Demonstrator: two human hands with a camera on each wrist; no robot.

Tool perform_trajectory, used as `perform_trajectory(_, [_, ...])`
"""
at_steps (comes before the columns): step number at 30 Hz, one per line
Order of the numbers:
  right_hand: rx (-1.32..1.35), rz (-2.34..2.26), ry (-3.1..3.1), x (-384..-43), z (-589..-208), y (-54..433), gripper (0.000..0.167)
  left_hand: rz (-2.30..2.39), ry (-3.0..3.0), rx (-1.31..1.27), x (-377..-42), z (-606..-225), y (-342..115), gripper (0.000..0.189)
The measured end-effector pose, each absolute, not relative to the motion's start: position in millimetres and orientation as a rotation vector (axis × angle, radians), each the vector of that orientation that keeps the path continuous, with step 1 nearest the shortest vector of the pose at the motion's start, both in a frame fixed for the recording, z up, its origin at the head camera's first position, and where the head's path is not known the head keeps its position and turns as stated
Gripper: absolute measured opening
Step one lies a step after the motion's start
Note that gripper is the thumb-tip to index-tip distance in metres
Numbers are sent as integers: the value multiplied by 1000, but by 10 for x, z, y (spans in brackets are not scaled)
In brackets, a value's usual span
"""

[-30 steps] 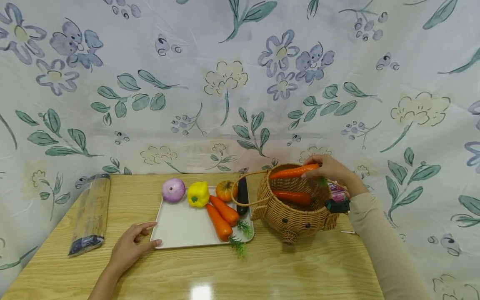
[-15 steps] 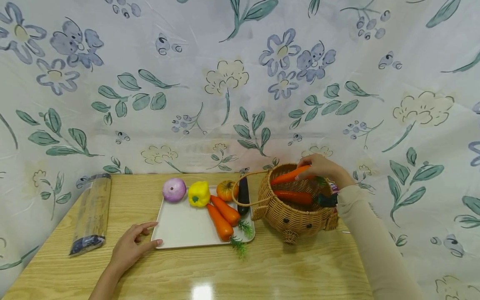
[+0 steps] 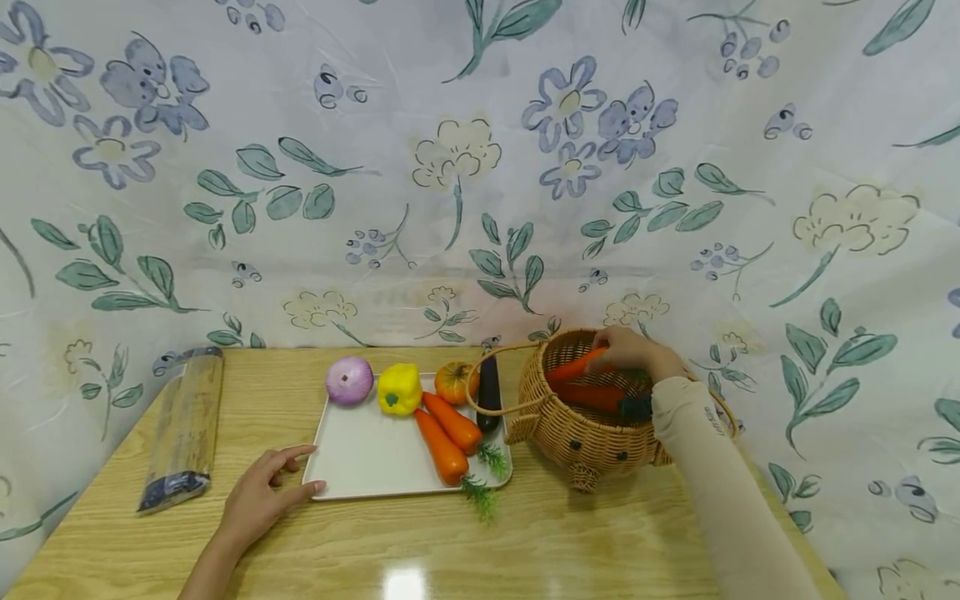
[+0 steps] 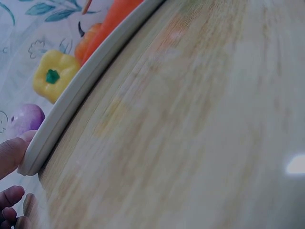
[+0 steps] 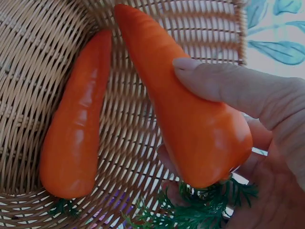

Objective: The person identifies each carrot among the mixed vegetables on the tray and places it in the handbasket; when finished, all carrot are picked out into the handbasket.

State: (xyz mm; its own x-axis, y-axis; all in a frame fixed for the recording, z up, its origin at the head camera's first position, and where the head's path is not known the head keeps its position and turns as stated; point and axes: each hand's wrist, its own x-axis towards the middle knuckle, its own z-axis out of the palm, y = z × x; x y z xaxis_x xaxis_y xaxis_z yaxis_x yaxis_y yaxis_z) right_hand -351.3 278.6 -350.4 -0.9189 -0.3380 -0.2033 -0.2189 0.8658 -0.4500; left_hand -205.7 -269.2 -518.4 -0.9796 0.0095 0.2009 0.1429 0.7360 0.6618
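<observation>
My right hand (image 3: 626, 348) is inside the wicker basket (image 3: 551, 425), gripping an orange carrot (image 5: 183, 109) by its thick end. The thumb lies along the top and the other fingers wrap underneath, above green fronds. Beside it a second carrot (image 5: 76, 124) lies against the basket wall. My left hand (image 3: 262, 500) rests at the near left corner of a white tray (image 3: 352, 467), fingers relaxed, thumb (image 4: 29, 137) touching the rim. Along the tray are a purple onion (image 3: 349, 381), a yellow bell pepper (image 3: 399, 389), a pumpkin (image 3: 454, 383), two carrots (image 3: 438, 450) and an eggplant (image 3: 488, 396).
A clear plastic package (image 3: 180, 433) with dark ends lies on the wooden table (image 3: 337, 550) at the left. The basket's handle (image 3: 491, 411) leans over the tray's right side. Behind the table hangs a floral cloth (image 3: 390, 208).
My right hand has moved left and lower into the basket, carrying the carrot down beside the other one. The left hand stays at the tray corner.
</observation>
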Motion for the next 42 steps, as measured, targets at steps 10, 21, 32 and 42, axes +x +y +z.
perform_trajectory(10, [-360, -611, 2770, -3604, -3654, 2801, 38, -1060, -2728, -130, -2059, -5226, -2639, 52])
perform_trajectory(21, [-318, -622, 2724, -3658, -3764, 2874, 35, -1044, -2692, -126, -2045, -5238, -2611, 51])
perform_trajectory(32, [-277, -637, 2711, -3706, -3883, 2907, 39, -1039, -2670, -134, -2049, -5267, -2599, 51])
perform_trajectory(42, [-332, -656, 2657, -3706, -4004, 2962, 35, -1025, -2692, -129, -2092, -5223, -2614, 51])
